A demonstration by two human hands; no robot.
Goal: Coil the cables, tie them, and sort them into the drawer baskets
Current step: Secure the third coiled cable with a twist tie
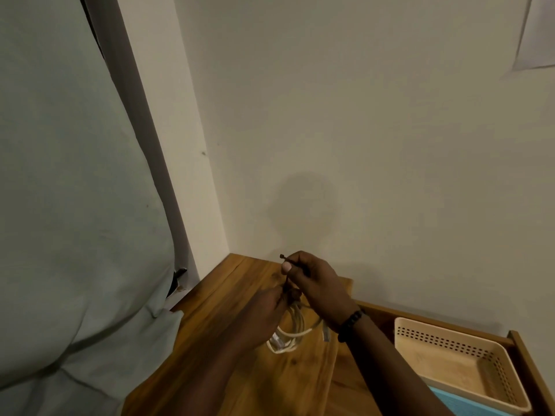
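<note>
Head view: pale coiled cable (292,331), dark tie (287,280) around its top.

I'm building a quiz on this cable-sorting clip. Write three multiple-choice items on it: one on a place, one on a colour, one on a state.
1. Where does the beige basket sit?
A. In the open drawer, to the right of the hands
B. On the wooden top, left of the hands
C. On the floor

2. What colour is the coiled cable?
A. Red
B. White
C. Black

3. What is the right hand doing?
A. Resting flat on the wood
B. Reaching into the basket
C. Pinching a thin dark tie above the coil

Answers:
1 A, the basket lies inside the drawer's wooden walls.
2 B, its loops show pale against the wooden top.
3 C, the tie's end sticks out past the fingertips, while the left hand holds the coil.
</note>
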